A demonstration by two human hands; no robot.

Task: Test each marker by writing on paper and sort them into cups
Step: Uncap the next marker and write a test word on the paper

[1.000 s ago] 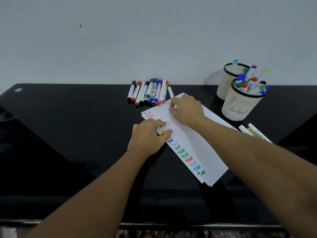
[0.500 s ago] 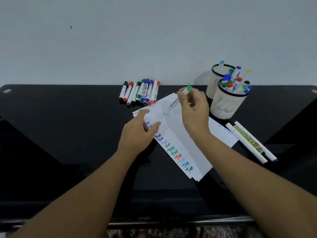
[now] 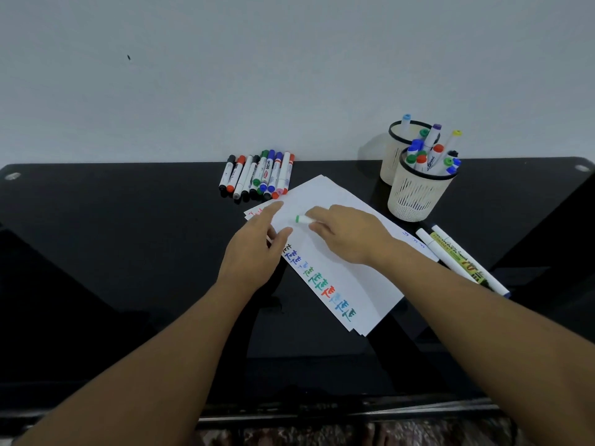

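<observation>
Right hand gripping green-capped marker over paper sheets, left hand fingers straight, pressing the sheets' left edge, cups near table's far right corner.

The glossy black surface carries a slanted stack of white paper near its middle, with a column of coloured test marks along the paper's left edge. Just beyond the paper's far corner a row of capped markers lies side by side against the wall. To the paper's right stand two cream slotted cups, one behind the other, and nearer than the cups two long markers lie side by side.
</observation>
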